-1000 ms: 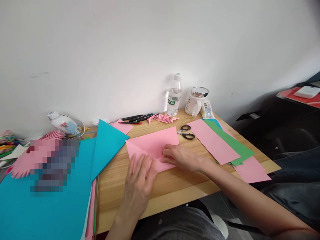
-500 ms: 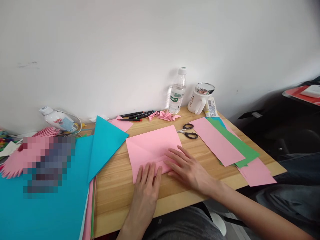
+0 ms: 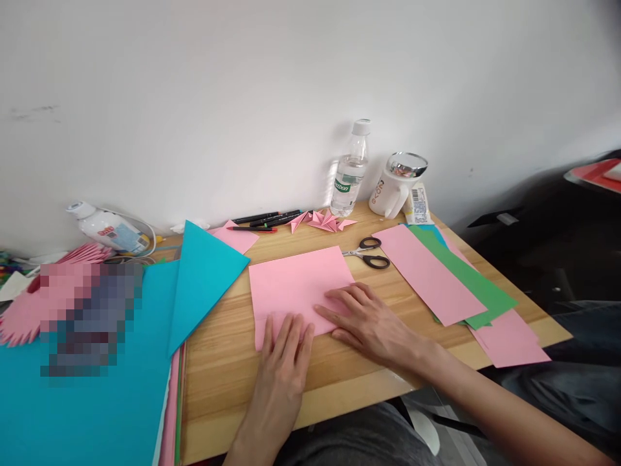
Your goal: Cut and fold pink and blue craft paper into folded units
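A pink sheet of paper (image 3: 295, 278) lies flat on the wooden table in front of me, with a faint crease near its front edge. My left hand (image 3: 284, 362) rests on its front left part, fingers stretched out. From the right, my right hand (image 3: 363, 320) lies on the front right part of the sheet with its fingers spread. Just past the sheet's far right corner are black-handled scissors (image 3: 371, 252), blades partly opened and their tips hidden by the paper.
Pink strips (image 3: 431, 278) and a green strip (image 3: 456, 278) lie to the right. A water bottle (image 3: 348, 178), a white mug (image 3: 392, 191), folded pink paper pieces (image 3: 324, 221) and several pens (image 3: 262, 221) stand or lie along the wall. Blue paper (image 3: 206, 278) is at left.
My right hand has shifted slightly on the sheet, its fingers a little more bent. The left hand stays at the front edge. The whole view has turned a little.
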`<act>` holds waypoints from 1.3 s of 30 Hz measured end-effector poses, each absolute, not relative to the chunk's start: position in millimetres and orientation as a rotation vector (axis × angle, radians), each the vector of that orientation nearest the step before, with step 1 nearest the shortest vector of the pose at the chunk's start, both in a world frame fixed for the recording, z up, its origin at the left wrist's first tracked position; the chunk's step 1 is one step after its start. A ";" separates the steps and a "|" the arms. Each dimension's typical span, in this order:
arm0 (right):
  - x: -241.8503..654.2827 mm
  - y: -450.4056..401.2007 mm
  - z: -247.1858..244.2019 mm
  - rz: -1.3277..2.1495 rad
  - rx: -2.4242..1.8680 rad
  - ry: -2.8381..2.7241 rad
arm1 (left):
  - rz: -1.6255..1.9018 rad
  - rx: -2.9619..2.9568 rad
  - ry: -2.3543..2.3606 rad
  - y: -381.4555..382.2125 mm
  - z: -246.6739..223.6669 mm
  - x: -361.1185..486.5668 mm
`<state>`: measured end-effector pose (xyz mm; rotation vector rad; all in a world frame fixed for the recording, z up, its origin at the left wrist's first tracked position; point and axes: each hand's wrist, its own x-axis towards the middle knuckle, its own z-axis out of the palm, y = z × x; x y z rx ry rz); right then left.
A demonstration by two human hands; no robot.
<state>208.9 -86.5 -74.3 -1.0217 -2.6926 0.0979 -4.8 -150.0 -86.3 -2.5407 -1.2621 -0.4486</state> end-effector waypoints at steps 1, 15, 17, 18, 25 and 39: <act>208.9 -86.4 -74.2 0.102 -1.026 -2.693 | -0.434 -2.543 -1.271 -150.4 -86.7 -5.1; 208.0 -85.5 -76.8 0.150 -1.073 -2.688 | -0.271 -2.566 -1.401 -169.0 -90.6 -18.7; 208.5 -85.5 -78.4 0.148 -1.074 -2.692 | -0.284 -2.569 -1.395 -167.5 -91.1 -19.6; 208.8 -85.4 -79.3 0.143 -1.071 -2.693 | -0.289 -2.570 -1.388 -166.3 -91.3 -20.1; 209.0 -83.9 -82.3 0.133 -1.053 -2.682 | -0.259 -2.566 -1.306 -158.6 -92.7 -22.1; 209.2 -82.9 -85.0 0.147 -1.054 -2.697 | -0.404 -2.577 -1.389 -160.5 -90.6 -20.4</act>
